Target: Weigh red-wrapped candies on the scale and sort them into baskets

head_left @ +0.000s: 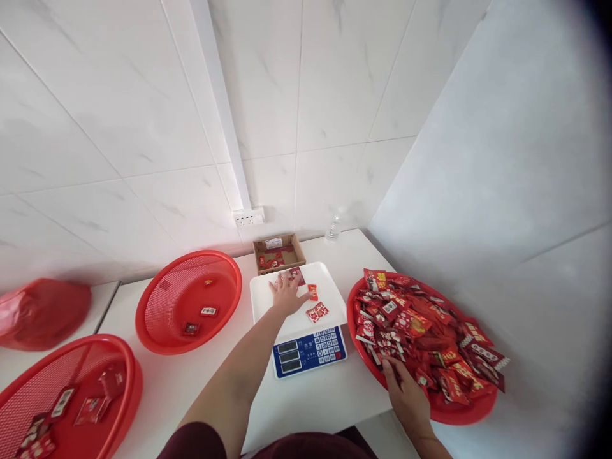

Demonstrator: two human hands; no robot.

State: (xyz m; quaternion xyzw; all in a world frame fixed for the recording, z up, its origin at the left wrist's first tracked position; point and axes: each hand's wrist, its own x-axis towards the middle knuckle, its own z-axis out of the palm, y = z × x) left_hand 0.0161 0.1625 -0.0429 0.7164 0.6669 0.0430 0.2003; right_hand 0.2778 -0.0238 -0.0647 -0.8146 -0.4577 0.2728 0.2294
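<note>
My left hand (285, 293) reaches over the white tray (265, 315) of a weighing scale, fingers spread. Its fingertips are at a dark red packet (297, 275), which they partly cover. Beside the thumb lies a small orange-red packet (312, 292), and nearer me a red-and-white packet (317, 312). My right hand (406, 396) is at the near left rim of a heaped red basket (363, 357). Its fingers are drawn together at the red-and-white packets (389, 343) there; what they pinch, if anything, is hidden. Below the tray shows the scale's blue keypad panel (310, 352).
A red basket (234, 271) with a few small packets stands left of the scale, and another basket (136, 376) sits nearer me. Behind the tray is a cardboard box (300, 254) holding packets. A clear bottle (333, 227) stands by the wall. A red bag (45, 312) lies far left.
</note>
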